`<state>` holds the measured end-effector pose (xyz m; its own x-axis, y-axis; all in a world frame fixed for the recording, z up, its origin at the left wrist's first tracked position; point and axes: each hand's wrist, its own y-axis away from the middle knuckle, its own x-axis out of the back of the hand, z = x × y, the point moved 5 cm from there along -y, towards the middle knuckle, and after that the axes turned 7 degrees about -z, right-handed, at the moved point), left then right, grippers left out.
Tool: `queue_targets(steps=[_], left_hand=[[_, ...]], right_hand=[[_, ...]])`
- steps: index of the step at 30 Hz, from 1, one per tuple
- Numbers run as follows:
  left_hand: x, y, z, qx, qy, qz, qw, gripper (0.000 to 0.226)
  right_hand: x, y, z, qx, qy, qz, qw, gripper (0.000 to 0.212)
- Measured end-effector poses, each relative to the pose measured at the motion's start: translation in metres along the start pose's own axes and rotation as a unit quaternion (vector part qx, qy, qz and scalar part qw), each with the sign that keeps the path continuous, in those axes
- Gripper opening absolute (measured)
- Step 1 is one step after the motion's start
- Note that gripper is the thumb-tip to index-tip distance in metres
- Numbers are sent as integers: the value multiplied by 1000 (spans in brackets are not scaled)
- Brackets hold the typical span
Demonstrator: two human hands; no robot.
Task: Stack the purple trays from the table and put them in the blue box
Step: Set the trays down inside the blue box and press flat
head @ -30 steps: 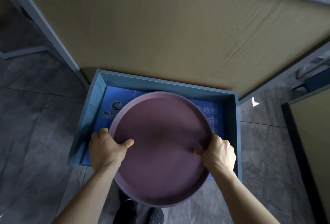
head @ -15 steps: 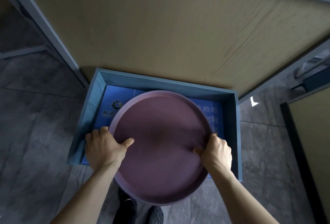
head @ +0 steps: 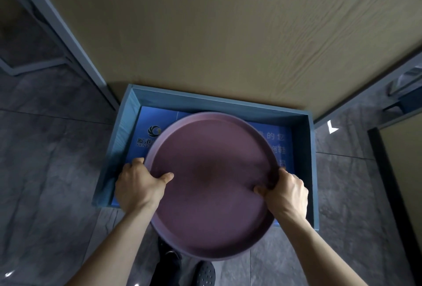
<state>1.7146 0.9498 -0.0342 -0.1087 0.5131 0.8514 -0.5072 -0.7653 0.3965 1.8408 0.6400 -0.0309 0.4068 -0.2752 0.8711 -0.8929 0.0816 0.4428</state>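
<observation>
A round purple tray (head: 212,183) hangs over the blue box (head: 228,104), which stands on the floor against a table. My left hand (head: 139,185) grips the tray's left rim, thumb inside. My right hand (head: 285,191) grips the right rim the same way. The tray's near edge reaches past the box's front wall. I cannot tell whether more trays are stacked under it. The box floor shows blue printed card with a logo (head: 154,131).
A wooden tabletop (head: 228,34) with grey metal legs fills the upper view behind the box. Dark grey floor tiles (head: 45,171) lie all around. Another table's edge (head: 399,171) stands at the right. My shoes (head: 205,274) show below the tray.
The tray and both hands have shifted slightly forward and down over the box. The grip is unchanged.
</observation>
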Motion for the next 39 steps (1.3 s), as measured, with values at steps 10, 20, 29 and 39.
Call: queue_targets(steps=[10,20,29,39], left_hand=[[-2,2,3,-7,-31,9,999,81],[-7,6,1,-5,-44,23,999,83],[-8,-1,-7,-7,10,8,1000,76],[-18,23,7,-167,-83,38,982,113]], right_hand=[[0,-1,0,-5,18,13,1000,64],[-4,-3,0,-14,21,9,1000,65],[-10,-10,14,-19,-45,-13,999,81],[-32,18,-24,237,100,-59,965,130]])
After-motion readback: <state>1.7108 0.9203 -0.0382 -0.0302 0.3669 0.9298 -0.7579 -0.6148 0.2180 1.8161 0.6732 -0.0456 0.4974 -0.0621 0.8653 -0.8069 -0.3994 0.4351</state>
